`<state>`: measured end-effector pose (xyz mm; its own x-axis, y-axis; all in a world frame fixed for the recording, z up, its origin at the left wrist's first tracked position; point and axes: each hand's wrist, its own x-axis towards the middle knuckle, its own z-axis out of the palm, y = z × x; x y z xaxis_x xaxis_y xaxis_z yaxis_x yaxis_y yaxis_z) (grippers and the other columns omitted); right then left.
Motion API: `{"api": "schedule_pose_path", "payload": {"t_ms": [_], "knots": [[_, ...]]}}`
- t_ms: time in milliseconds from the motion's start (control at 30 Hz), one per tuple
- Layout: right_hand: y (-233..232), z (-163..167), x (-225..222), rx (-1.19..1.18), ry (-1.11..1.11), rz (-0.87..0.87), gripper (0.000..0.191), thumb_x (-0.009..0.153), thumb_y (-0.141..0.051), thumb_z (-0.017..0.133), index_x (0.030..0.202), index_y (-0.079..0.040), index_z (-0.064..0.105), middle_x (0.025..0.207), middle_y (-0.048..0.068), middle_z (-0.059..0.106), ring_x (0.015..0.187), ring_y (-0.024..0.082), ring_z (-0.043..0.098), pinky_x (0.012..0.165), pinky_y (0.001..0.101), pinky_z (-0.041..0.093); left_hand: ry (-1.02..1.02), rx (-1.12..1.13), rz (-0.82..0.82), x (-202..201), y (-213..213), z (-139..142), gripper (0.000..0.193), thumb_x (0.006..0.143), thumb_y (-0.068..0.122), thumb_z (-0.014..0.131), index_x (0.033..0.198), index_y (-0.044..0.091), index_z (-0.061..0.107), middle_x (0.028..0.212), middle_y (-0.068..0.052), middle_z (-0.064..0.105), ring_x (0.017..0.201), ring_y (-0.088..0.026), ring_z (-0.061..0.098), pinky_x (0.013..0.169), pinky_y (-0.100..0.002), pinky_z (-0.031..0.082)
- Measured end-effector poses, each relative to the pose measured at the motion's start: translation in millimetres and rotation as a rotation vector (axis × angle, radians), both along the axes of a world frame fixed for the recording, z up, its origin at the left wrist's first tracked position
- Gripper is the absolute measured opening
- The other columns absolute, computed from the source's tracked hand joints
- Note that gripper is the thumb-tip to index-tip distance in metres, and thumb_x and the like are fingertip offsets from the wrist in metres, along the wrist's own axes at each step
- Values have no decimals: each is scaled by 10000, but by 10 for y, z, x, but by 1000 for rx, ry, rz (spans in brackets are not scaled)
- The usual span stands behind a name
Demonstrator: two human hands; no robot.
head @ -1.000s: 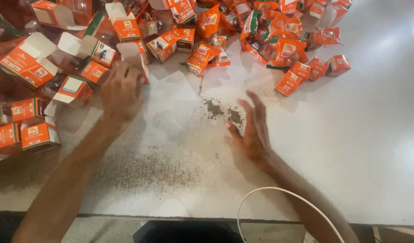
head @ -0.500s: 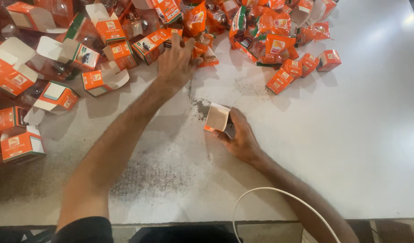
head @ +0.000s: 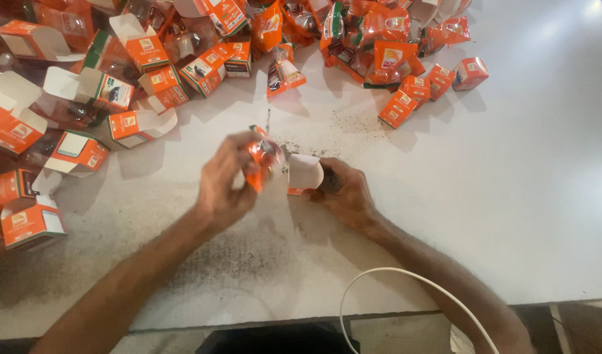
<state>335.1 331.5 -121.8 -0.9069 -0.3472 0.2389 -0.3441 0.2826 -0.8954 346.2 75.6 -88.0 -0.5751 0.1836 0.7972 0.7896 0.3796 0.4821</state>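
- Centrally, an orange packet [head: 262, 160] is pinched between the fingertips of the left hand [head: 225, 187]
- Just right of it, an open small carton [head: 304, 174] is gripped by the right hand [head: 343, 193], its mouth turned toward the packet
- Both are held just above the white table [head: 510, 196]

In my left hand [head: 225, 187] I hold a crinkled orange pouch [head: 262, 160] with a dark patch, right beside the small orange carton [head: 304, 174] in my right hand [head: 343, 193], its white flap open toward me. Open orange-and-white cartons [head: 78, 151] with raised flaps lie scattered along the left of the white table [head: 497, 196]. A heap of orange pouches [head: 373, 39] fills the top centre, and closed little orange cartons [head: 398, 108] sit at its right edge.
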Motion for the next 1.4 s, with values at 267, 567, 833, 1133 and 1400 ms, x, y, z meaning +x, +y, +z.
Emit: {"api": "schedule_pose_path", "payload": {"t_ms": [267, 567, 833, 1133, 1400], "knots": [[-105, 152, 45, -41, 118, 94, 524, 866, -13, 781, 1361, -31, 611, 1330, 93, 704, 1196, 169, 692, 1015, 330, 578, 202, -432, 28, 45, 264, -92, 417, 825, 86, 773, 1219, -1, 666, 1206, -145, 667, 1434, -423, 459, 1203, -666, 328], [-109, 152, 58, 169, 169, -8, 527, 770, -117, 915, 1205, -39, 627, 1118, 141, 723, 1023, 295, 724, 882, 386, 571, -165, -322, 246, 92, 520, -209, 182, 884, 194, 774, 1034, 101, 731, 1519, -288, 368, 1497, -534, 195, 1180, -729, 196], [-110, 90, 109, 175, 210, -78, 694, 774, -118, 889, 1345, -25, 507, 1207, 161, 688, 1107, 336, 698, 908, 406, 560, -777, 86, 150, -29, 559, -79, 451, 836, 165, 733, 1214, 13, 538, 1322, -232, 535, 890, -301, 717, 743, -375, 592], [-88, 9, 141, 287, 449, 73, 693, 878, 6, 769, 1499, -51, 467, 1394, 220, 609, 1246, 411, 627, 1005, 451, 546, -834, 87, -17, -188, 498, -211, 242, 926, 142, 671, 1126, 6, 668, 863, -117, 739, 745, -172, 730, 674, -339, 591], [-138, -10, 104, 372, 536, 46, 709, 792, 49, 744, 1452, -17, 495, 1408, 281, 571, 1214, 449, 613, 975, 492, 523, -1343, 558, -482, -300, 148, -147, 262, 926, 161, 661, 1116, -11, 712, 788, -60, 653, 618, -115, 622, 624, -304, 637]]}}
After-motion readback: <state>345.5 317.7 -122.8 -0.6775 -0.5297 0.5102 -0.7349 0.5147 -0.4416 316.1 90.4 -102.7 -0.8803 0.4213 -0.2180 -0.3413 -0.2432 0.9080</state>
